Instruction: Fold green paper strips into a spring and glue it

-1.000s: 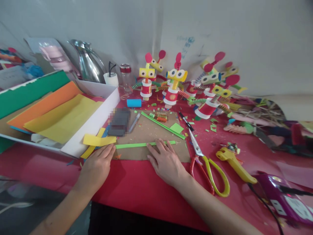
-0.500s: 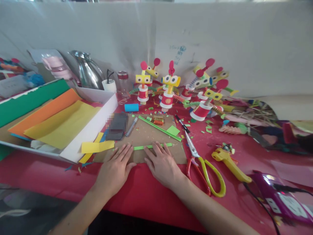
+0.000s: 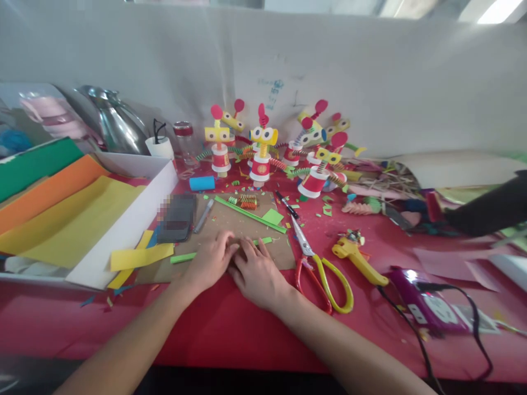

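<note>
A thin green paper strip (image 3: 183, 257) lies across the near edge of a brown cardboard sheet (image 3: 230, 222) on the red table. Both my hands rest on its middle and hide that part; its ends stick out on either side. My left hand (image 3: 209, 263) has its fingers drawn together on the strip, fingertips touching my right hand. My right hand (image 3: 256, 272) lies over the strip with its fingers stretched flat.
Red-and-yellow scissors (image 3: 321, 269) lie just right of my right hand, then a yellow glue gun (image 3: 358, 258) and a purple power strip (image 3: 424, 307). A phone (image 3: 177, 216), a pen (image 3: 203, 215) and a second green strip (image 3: 251, 213) lie on the cardboard. A white box (image 3: 123, 230) of coloured paper stands left; paper-cup figures (image 3: 261, 159) behind.
My left hand slid right along the green strip until it met my right hand, and its fingers drew together. The view shifted to the right.
</note>
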{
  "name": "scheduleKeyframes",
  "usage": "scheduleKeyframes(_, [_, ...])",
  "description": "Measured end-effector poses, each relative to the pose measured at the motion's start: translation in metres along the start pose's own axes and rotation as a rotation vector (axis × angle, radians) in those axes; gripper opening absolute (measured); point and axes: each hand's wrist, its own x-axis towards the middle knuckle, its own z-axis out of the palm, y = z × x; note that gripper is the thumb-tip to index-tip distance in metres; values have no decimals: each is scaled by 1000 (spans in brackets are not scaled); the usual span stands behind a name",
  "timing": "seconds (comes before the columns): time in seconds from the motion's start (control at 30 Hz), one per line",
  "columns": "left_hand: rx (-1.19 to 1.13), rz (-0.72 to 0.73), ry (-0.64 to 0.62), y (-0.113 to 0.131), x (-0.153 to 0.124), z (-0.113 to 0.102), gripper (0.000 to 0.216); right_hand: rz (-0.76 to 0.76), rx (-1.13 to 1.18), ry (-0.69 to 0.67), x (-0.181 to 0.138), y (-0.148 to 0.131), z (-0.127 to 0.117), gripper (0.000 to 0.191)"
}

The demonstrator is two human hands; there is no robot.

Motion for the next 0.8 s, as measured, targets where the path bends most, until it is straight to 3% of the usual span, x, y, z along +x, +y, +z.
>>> scheduleKeyframes(0.13, [-29,51,-69,-14,5,9,29,-33,38,-39,-1,20,-8,38])
scheduleKeyframes(0.27, [66,57,-130,-8,4,7,33,15,-100,-24,-8,41,-31,32])
scheduleKeyframes(0.37, [117,-43,-128,2,8,6,32,159,-205,48,-31,69,-52,26])
scheduleKeyframes(0.43, [150,-97,-127,9,12,5,30,394,-269,141,-55,94,-63,26])
scheduleKeyframes(0.53, [180,-112,-149,13,18,3,25,677,-377,157,-91,128,-71,30])
scheduleKeyframes(0.67, [115,-32,-100,9,22,6,22,745,-331,22,-113,147,-70,36])
scheduleKeyframes(0.8, [-25,19,-27,-2,22,12,20,812,-298,8,-117,148,-69,41])
